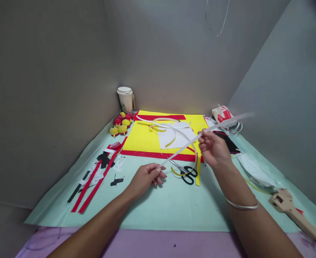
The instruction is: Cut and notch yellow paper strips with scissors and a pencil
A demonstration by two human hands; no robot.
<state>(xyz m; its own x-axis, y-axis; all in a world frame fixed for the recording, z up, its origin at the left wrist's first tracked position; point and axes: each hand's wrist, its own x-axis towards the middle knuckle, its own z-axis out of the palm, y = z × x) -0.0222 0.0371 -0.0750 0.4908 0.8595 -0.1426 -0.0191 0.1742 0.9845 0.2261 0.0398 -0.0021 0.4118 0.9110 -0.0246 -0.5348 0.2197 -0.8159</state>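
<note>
A long white strip [180,148] runs diagonally between my two hands, its far right end blurred. My left hand [150,175] pinches its lower end, and my right hand [212,146] grips it farther up. Behind and below the strip, black-handled scissors [188,175] lie on the green cloth. Curled white and yellow strips [183,134] rest over a white paper sheet [165,138] on yellow sheets [138,138]. A red strip [147,154] lies along the front edge of the yellow sheets.
Red strips [93,193] and black scraps [116,181] lie left. Yellow-and-red round pieces [118,125] and a lidded cup [125,98] stand back left. A glue gun [288,208], a clear plastic bag [254,170] and a red-and-white packet [222,114] are on the right. Walls enclose the table.
</note>
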